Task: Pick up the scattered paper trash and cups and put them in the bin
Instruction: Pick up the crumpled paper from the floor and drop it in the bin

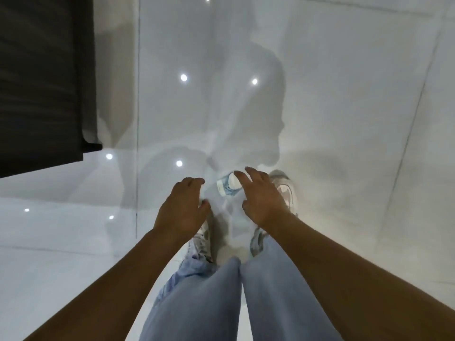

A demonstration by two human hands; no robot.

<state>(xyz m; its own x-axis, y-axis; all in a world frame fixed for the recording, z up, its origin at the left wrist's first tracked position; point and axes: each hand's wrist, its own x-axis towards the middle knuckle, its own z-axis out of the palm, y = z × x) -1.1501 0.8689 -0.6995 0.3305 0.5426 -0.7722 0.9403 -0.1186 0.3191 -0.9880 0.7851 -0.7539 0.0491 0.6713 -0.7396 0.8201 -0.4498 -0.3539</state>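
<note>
both hands [182,207] [262,200] reach down over a cup [227,185] lying on tiles [344,119].

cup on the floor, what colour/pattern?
White cup with a pale blue printed pattern, lying on its side by the right hand. Head view, slightly blurred.

One white paper cup [227,185] with blue print lies tipped on its side on the glossy floor.
</note>
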